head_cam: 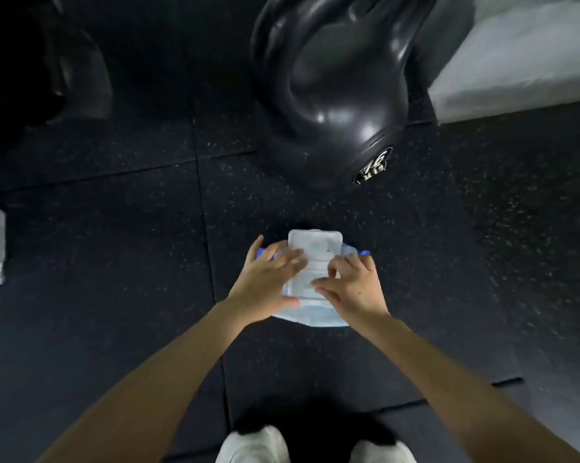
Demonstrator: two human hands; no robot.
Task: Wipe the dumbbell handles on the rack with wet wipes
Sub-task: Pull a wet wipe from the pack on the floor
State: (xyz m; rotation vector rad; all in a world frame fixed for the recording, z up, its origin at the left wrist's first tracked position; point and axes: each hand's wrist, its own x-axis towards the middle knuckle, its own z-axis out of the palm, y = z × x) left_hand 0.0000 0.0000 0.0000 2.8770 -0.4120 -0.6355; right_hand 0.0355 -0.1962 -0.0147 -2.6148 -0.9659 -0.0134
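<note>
Left hand flat, right hand curled

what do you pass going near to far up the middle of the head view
white shoes → wet wipes pack, with the left hand and right hand on it → black kettlebell

Dim overall, glare on kettlebell, soft blur (edges bowed)
</note>
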